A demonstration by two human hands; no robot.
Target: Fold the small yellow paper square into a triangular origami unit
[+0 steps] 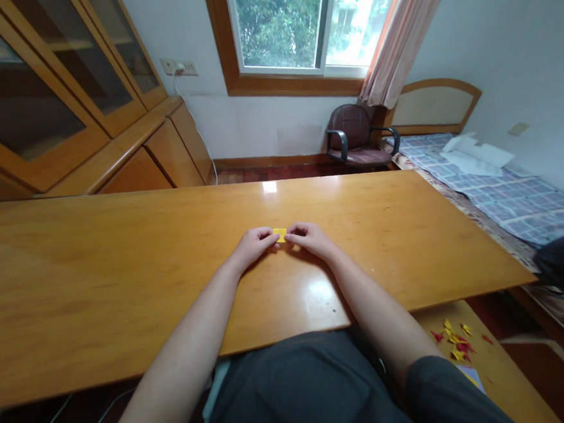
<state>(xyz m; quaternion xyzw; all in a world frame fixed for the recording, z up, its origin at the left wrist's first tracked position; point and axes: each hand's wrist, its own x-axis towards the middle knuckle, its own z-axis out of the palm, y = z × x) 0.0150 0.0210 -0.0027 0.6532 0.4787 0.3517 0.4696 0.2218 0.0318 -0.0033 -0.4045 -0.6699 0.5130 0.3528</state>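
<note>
A small yellow piece of paper (280, 232) is held up between my two hands, just above the wooden table (113, 270). My left hand (255, 245) pinches its left side between thumb and fingers. On the other side, my right hand (309, 238) grips the right edge with thumb and forefinger. The paper looks flat and roughly rectangular; any fine creases are too small to make out. My fingertips cover both of its ends.
Several yellow and red folded paper figures (456, 340) lie on a lower wooden surface (515, 389) at my right, beside a pale packet (472, 377). Beyond the table stand a brown armchair (350, 129), a bed (500, 194) and a glass-door cabinet (80, 62).
</note>
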